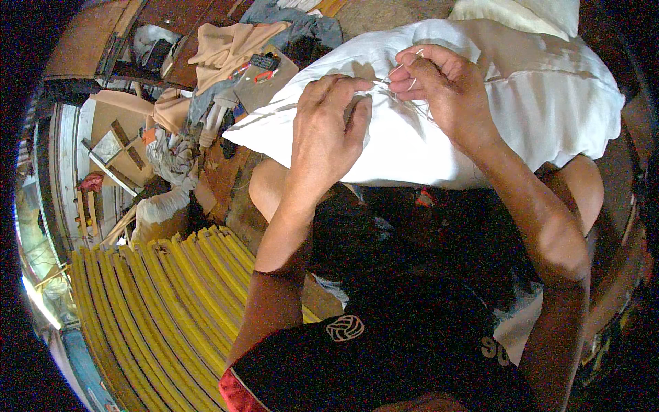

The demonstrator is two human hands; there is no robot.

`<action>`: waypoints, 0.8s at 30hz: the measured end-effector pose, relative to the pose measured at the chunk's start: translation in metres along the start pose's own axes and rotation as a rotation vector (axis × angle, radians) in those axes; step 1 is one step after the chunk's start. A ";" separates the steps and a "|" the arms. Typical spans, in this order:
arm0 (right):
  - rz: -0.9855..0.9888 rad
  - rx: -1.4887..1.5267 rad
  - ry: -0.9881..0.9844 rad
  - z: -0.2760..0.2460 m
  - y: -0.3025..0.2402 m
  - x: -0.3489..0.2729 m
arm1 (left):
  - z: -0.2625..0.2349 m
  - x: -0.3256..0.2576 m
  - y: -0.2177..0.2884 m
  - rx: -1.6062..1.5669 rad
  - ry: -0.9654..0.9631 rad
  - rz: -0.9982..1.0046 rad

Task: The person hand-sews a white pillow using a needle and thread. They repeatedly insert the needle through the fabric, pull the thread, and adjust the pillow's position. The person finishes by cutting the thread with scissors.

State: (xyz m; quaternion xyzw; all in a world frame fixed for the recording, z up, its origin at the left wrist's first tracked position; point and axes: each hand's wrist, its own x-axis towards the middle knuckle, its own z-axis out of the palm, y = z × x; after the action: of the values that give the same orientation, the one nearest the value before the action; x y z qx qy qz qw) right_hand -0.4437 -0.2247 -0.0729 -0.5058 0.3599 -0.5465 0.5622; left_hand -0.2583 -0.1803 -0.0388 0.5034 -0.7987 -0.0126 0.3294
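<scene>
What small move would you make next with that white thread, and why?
Probably ease the right hand away to take up slack: the white thread loops loosely at its fingers, while the left hand is close by over the white fabric.

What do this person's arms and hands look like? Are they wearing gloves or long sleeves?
No gloves or long sleeves! The left hand and right hand are bare, and so are the left forearm and right forearm. The dark shirt has a red patch by the left upper arm and a pale ball-shaped outline on its front.
</scene>
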 end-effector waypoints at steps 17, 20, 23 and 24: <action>-0.179 -0.129 0.060 0.009 0.001 -0.006 | 0.003 0.001 0.004 0.080 0.029 -0.053; -0.190 -0.121 0.032 0.007 0.004 -0.004 | 0.004 0.002 0.002 0.081 0.034 -0.001; -0.208 -0.164 0.057 0.008 0.003 -0.005 | 0.003 0.002 0.001 0.088 0.020 0.022; -0.196 -0.138 0.054 0.008 0.003 -0.005 | 0.002 0.001 0.002 0.087 0.011 0.029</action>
State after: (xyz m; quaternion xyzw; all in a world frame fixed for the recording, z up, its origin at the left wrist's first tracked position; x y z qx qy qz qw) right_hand -0.4357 -0.2184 -0.0744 -0.5612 0.3604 -0.5863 0.4598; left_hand -0.2617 -0.1809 -0.0387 0.5056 -0.8040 0.0295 0.3117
